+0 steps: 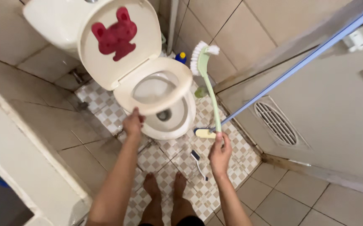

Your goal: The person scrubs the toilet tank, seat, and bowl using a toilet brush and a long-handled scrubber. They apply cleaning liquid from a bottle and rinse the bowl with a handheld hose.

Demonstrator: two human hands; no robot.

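Two hands: both are busy over a toilet bowl (180, 125) in a tiled bathroom.
Left hand (133, 124): fingers closed on the front rim of the toilet seat (181, 86), which is held partly raised and tilted above the bowl.
Right hand (220, 151): closed around the lower end of a green toilet brush (208, 79), handle upright, white bristles at the top, just right of the bowl.
Lid (118, 50): up against the cistern, with a red animal-shaped sticker (115, 35).
Floor (164, 161): checkered tiles; a small scrub brush (198, 164) lies by the bare feet (164, 188); a long blue pole (298, 67) slants to a pale head beside the bowl.
Doing it well: my judgement is to grip the seat firmly at the rim, lift it steadily to the lid, and keep the brush clear of it.
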